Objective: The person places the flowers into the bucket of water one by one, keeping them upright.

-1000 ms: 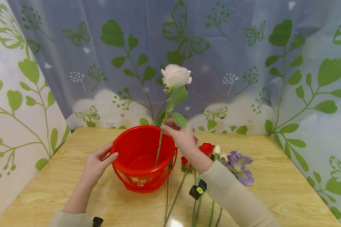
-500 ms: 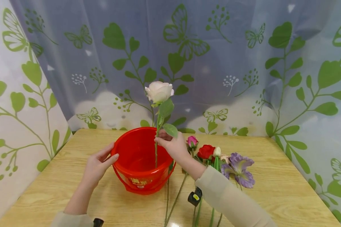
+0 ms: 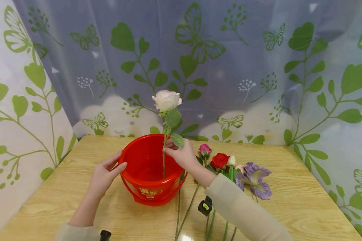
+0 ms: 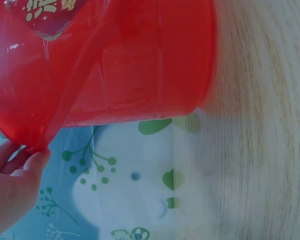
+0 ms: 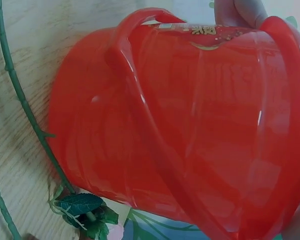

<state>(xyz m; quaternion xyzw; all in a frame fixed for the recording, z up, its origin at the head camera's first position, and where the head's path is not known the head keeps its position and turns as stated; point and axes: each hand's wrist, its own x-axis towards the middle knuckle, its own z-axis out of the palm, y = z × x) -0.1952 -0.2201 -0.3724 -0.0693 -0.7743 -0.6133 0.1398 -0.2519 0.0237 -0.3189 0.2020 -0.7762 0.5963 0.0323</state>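
A red plastic bucket [image 3: 152, 190] stands upright on the wooden table, its handle hanging down at the front. My left hand [image 3: 104, 174] grips the bucket's left rim, thumb outside, as the left wrist view also shows. Between thumb and fingers my right hand [image 3: 182, 154] pinches the green stem of a white rose [image 3: 167, 101] over the bucket's right side. The rose is upright, its bloom well above the rim and its lower stem inside the bucket. The stem's lower end is hidden behind the front wall.
Right of the bucket lie a pink rose [image 3: 204, 149], a red rose [image 3: 220, 161], a white tulip bud [image 3: 231, 161] and a purple iris [image 3: 256, 180], stems toward the front edge. My right forearm passes over them. A patterned curtain [image 3: 211, 83] hangs behind the table.
My right hand has moved left and down with the white rose, which now stands lower and straighter in the bucket. The left hand stays on the rim.
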